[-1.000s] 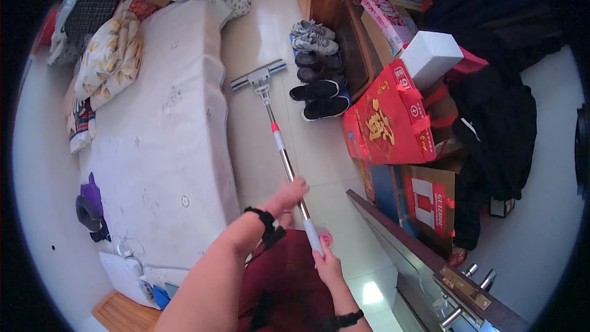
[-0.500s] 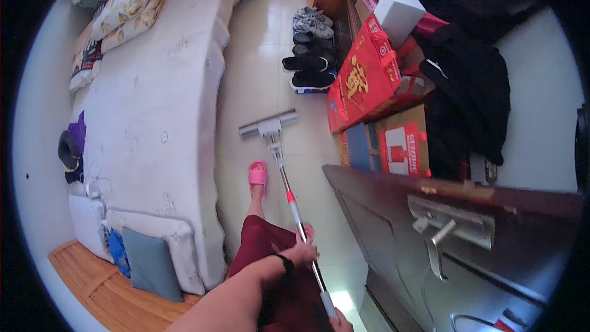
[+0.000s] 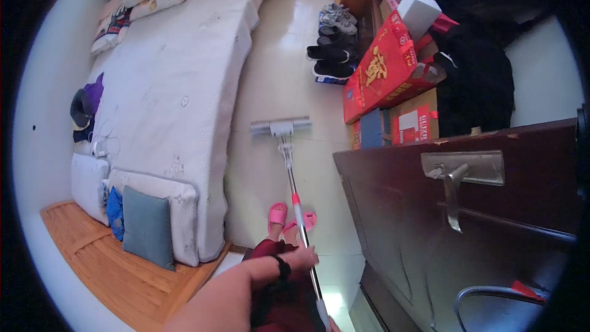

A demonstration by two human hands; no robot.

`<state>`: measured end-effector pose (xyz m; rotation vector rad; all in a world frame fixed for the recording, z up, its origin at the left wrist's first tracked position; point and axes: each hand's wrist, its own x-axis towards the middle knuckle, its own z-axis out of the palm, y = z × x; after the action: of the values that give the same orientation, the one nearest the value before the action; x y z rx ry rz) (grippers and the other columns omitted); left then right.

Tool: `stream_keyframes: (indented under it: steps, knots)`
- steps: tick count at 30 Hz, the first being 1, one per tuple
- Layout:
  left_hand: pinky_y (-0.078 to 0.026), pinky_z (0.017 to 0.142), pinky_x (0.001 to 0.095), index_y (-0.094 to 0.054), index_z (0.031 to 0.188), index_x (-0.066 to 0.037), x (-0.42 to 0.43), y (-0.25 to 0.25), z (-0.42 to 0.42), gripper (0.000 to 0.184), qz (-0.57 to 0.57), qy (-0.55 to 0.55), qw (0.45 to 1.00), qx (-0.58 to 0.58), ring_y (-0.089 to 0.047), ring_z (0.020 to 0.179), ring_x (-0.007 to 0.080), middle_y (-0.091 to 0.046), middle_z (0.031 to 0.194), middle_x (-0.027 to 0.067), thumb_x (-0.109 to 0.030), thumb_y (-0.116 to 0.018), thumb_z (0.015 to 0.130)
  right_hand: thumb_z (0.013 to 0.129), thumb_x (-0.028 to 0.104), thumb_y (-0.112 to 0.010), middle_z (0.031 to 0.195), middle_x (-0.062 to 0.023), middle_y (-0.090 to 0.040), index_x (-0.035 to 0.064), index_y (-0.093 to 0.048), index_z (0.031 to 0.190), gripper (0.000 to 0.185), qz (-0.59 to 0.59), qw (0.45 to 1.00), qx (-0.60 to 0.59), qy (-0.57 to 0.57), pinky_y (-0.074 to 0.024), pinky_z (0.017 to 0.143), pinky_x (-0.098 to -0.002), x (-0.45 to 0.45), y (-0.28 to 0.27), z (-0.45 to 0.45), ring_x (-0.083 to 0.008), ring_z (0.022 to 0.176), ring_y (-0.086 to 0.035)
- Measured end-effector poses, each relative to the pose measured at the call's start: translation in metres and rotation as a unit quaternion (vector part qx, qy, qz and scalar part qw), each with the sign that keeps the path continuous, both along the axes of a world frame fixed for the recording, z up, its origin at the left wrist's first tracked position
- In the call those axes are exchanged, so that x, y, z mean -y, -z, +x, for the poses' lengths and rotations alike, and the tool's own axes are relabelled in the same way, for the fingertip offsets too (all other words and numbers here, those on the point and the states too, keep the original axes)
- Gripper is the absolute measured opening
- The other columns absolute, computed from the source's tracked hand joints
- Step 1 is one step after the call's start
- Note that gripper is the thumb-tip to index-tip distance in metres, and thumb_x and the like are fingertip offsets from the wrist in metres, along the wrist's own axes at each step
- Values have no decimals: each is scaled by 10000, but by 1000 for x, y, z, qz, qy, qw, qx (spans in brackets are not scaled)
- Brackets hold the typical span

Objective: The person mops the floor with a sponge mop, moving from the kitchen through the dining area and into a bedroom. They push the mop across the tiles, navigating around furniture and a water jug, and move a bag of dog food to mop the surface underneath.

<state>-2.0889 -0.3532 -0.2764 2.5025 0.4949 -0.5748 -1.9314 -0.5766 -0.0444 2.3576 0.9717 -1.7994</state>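
Observation:
A sponge mop (image 3: 291,175) with a silver pole, a red collar and a wide grey head stretches forward over the tiled floor. Its head (image 3: 282,127) rests on the tiles between the bed and the boxes. My left hand (image 3: 301,260), with a black band on the wrist, is wrapped around the middle of the pole. Lower down, at the pale grip by the bottom edge, only a sliver of my right hand (image 3: 333,326) shows, closed on the handle. My feet in pink slippers (image 3: 278,214) stand just behind the mop head, close to the pole.
Along the left runs a bed (image 3: 172,86) with pillows and a wooden headboard (image 3: 110,258). Several shoes (image 3: 332,43) line the right side, near a red gift box (image 3: 381,67) and cartons. A dark door (image 3: 393,209) with a metal handle (image 3: 453,197) stands at right.
The mop head has swung from slanted to nearly level across the view. My feet are now close together, where one was ahead before. The view has shifted, bringing more headboard into sight.

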Motion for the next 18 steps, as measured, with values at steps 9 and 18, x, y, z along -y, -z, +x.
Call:
stream_keyframes:
  steps: [9, 18]
  knots:
    - [-451, 574, 423, -640, 757, -228, -232, 44, -103, 112, 62, -167, 976, -121, -525, 862, 183, -574, 772, -34, -225, -639, 645, 895, 161, -452, 587, 6, -455, 148, -254, 1365, 511, 82, 981, -171, 34, -369, 409, -224, -228, 102, -86, -73, 445, -409]
    - [-454, 668, 507, -629, 851, -184, -15, 33, -20, 150, -66, -139, 986, -69, -512, 960, 234, -584, 903, -9, -202, -605, 704, 896, 159, -446, 617, -4, -484, 235, -244, 1370, 521, -21, 991, -90, -96, -379, 459, -221, -43, 58, 21, -71, 490, -432]
